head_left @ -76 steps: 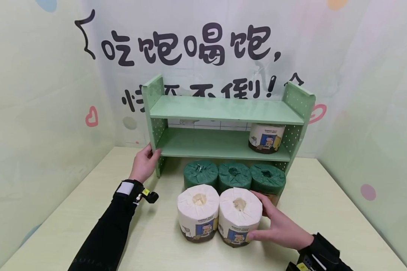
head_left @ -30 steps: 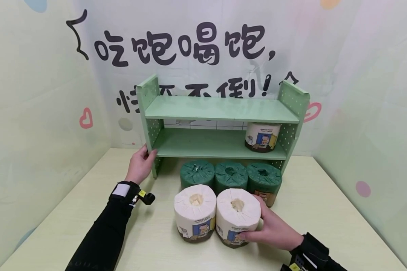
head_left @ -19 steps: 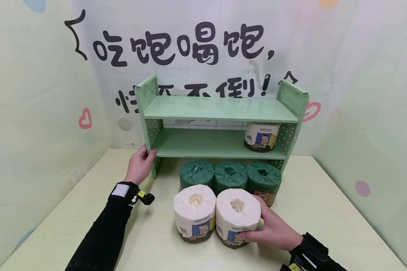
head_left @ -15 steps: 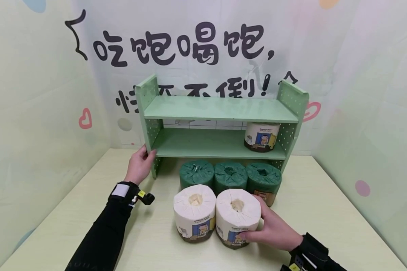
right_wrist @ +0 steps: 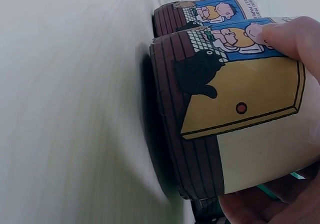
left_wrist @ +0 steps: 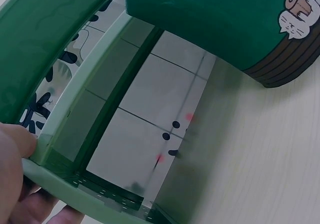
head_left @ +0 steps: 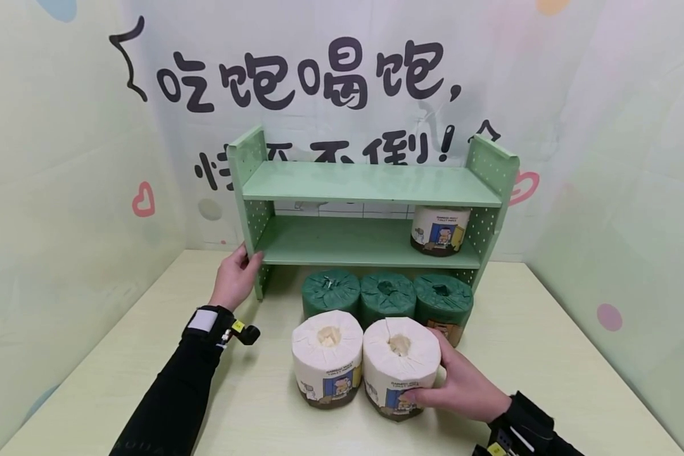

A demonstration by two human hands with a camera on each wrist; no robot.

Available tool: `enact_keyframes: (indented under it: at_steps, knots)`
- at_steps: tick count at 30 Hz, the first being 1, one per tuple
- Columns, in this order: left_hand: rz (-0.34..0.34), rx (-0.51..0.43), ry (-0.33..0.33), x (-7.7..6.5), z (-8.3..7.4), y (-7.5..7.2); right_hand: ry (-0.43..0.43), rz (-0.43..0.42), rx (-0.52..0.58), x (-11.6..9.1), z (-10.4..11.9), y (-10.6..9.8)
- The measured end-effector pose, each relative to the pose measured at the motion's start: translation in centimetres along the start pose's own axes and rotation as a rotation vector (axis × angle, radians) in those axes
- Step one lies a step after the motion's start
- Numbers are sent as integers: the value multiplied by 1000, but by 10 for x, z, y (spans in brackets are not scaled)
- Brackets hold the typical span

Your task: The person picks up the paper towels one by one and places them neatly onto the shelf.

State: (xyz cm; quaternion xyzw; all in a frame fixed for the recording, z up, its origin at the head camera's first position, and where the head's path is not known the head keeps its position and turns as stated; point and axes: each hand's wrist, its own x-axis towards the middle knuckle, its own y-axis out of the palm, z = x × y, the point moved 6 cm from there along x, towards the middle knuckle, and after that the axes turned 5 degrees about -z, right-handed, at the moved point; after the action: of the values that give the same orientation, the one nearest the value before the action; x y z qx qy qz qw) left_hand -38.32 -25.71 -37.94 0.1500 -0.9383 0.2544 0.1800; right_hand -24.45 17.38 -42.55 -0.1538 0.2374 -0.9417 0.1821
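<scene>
My right hand grips a white-wrapped toilet paper roll, thumb on its printed front and fingers round the far side. In the right wrist view, a dark shadow gap shows between that roll's base and the tabletop. Close on its left, a second white toilet paper roll stands upright. My left hand holds the left side panel of a light green two-tier shelf, its thumb in front and fingers behind. On the middle board, at the right end, sits another white roll.
Three green-wrapped toilet paper rolls stand in a row under the shelf's lower board, right behind the white pair. Printed cloth walls enclose the pale wooden table at the back and sides.
The roll in my right hand has shifted very slightly right in the last half second. The left hand keeps its hold on the shelf. The head view has panned a little since the earliest frame.
</scene>
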Motion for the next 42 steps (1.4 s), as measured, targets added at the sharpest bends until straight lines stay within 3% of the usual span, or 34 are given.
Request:
enact_keyframes:
  at_steps: [42]
  knots:
    - [-4,11,-2,2,4,0,-88,-31,7,-4,10,-12]
